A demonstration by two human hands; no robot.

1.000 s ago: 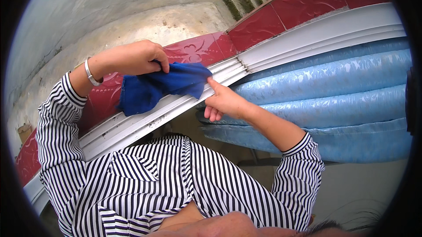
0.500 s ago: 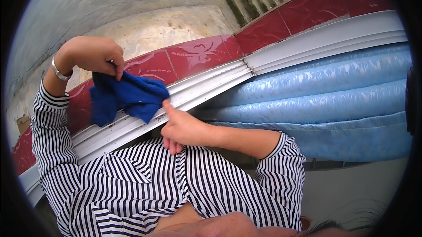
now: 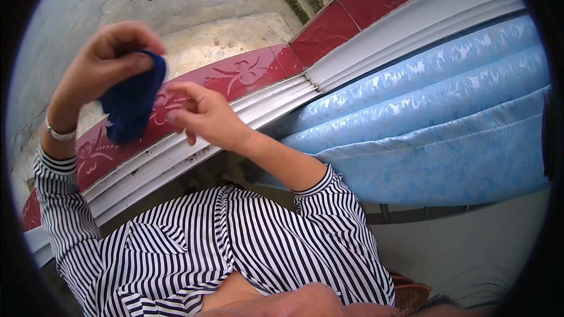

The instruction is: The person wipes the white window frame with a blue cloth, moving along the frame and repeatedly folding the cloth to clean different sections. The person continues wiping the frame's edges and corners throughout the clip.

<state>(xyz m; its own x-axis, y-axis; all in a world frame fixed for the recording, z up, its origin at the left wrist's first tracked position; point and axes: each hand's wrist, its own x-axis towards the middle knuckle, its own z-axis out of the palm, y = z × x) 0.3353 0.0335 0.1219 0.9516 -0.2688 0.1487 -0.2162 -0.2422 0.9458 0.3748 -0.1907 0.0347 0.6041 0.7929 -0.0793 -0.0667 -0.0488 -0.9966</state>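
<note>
Raised over the red tiled sill (image 3: 252, 70), my left hand (image 3: 108, 61) pinches the upper end of a blue cloth (image 3: 132, 102) between thumb and fingers. The cloth hangs down in folds, and its lower edge is in front of the tiles. My right hand (image 3: 211, 118) is just to the right of the cloth, palm side toward it, over the white window track (image 3: 270, 104). Its fingers are apart and loosely bent, with nothing in them. Dark specks of dirt lie in the track's grooves.
A shiny light blue curtain (image 3: 423, 123) hangs at the right, along the frame. Beyond the sill are a concrete yard (image 3: 194, 0) and mossy steps (image 3: 311, 0). Part of a brown woven item (image 3: 411, 293) shows at the lower right.
My left hand has lifted the cloth up and bunched it. My right hand has moved up and left, its pointing finger no longer at the cloth's corner. The view has shifted slightly.
</note>
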